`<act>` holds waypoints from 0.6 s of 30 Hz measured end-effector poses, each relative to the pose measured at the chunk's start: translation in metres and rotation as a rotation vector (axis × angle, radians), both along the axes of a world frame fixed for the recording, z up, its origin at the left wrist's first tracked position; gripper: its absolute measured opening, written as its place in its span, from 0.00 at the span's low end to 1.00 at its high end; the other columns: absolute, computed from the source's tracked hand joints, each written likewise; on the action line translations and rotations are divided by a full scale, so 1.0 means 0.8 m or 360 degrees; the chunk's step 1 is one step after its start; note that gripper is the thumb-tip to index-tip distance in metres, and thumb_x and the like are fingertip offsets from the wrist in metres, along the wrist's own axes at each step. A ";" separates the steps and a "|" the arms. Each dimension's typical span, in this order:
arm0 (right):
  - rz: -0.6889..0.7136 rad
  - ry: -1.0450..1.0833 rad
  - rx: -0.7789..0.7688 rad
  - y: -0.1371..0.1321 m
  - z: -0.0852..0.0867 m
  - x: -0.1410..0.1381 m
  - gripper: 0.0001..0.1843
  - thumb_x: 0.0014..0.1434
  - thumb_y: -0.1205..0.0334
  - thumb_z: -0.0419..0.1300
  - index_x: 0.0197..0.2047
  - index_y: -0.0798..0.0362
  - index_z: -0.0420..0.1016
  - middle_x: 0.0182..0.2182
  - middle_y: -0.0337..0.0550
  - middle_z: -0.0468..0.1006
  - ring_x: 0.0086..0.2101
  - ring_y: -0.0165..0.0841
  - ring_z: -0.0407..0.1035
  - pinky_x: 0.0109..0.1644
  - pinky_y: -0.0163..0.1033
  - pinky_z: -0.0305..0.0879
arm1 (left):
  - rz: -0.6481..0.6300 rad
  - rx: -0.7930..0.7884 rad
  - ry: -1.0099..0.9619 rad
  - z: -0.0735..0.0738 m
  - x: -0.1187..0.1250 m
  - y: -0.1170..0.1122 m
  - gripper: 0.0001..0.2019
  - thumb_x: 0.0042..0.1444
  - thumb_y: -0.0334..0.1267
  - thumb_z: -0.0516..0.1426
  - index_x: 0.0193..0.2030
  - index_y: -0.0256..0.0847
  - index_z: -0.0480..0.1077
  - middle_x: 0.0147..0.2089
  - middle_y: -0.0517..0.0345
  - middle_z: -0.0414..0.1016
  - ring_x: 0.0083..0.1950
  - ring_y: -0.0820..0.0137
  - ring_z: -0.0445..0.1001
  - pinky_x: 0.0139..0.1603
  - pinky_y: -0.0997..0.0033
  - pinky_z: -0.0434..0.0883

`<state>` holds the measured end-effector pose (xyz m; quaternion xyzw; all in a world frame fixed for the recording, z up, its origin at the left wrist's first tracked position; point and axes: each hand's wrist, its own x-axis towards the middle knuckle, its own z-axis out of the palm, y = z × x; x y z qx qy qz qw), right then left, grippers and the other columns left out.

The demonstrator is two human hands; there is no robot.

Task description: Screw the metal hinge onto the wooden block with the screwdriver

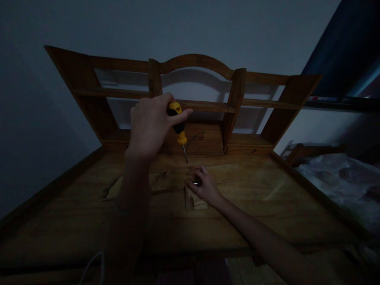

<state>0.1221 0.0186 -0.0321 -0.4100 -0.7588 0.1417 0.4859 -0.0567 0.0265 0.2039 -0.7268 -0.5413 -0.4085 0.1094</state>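
Observation:
My left hand (151,122) is raised above the desk, closed around the handle of a yellow and black screwdriver (181,136). The screwdriver's metal shaft points down, its tip in the air a little above the desk. Lower and to the right, my right hand (204,186) rests at the desk top with curled fingers. Something small and shiny shows between those fingers, too dark to name. Just below this hand lie small light wooden pieces (199,204), partly covered by it. A flat wooden board (228,173) lies behind the right hand.
The wooden desk (261,213) carries a hutch (237,91) with shelves along the wall. More thin wooden pieces (160,181) lie near my left forearm. A whitish plastic-covered heap (335,178) is beyond the right edge. A white cable (102,261) hangs at the lower left.

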 end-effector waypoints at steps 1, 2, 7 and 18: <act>-0.0029 0.0017 -0.0008 0.001 -0.001 0.001 0.10 0.57 0.63 0.67 0.44 0.49 0.77 0.47 0.47 0.71 0.51 0.37 0.69 0.55 0.43 0.68 | -0.0004 0.0003 -0.0001 0.000 0.000 0.000 0.20 0.60 0.58 0.52 0.48 0.47 0.72 0.43 0.52 0.79 0.59 0.53 0.71 0.50 0.60 0.67; -0.0047 0.0032 -0.0017 0.001 -0.002 0.001 0.07 0.57 0.62 0.68 0.40 0.50 0.77 0.46 0.46 0.71 0.50 0.37 0.70 0.54 0.43 0.69 | -0.0007 0.0006 0.0001 0.000 -0.001 0.000 0.21 0.60 0.58 0.52 0.48 0.47 0.72 0.43 0.52 0.79 0.59 0.53 0.70 0.50 0.59 0.67; -0.0007 0.0033 -0.0028 0.004 -0.003 0.004 0.02 0.60 0.63 0.66 0.34 0.50 0.80 0.44 0.45 0.73 0.47 0.36 0.72 0.51 0.42 0.70 | 0.0051 0.0050 0.0042 0.000 -0.002 0.000 0.22 0.60 0.61 0.51 0.46 0.47 0.73 0.43 0.54 0.79 0.58 0.54 0.72 0.49 0.59 0.67; -0.0010 0.0032 0.0000 0.004 -0.001 0.004 0.08 0.57 0.63 0.67 0.42 0.49 0.79 0.45 0.46 0.73 0.49 0.37 0.70 0.53 0.43 0.69 | 0.0034 0.0049 0.0035 0.001 -0.006 -0.001 0.24 0.60 0.62 0.50 0.47 0.45 0.73 0.44 0.53 0.79 0.59 0.52 0.72 0.51 0.57 0.68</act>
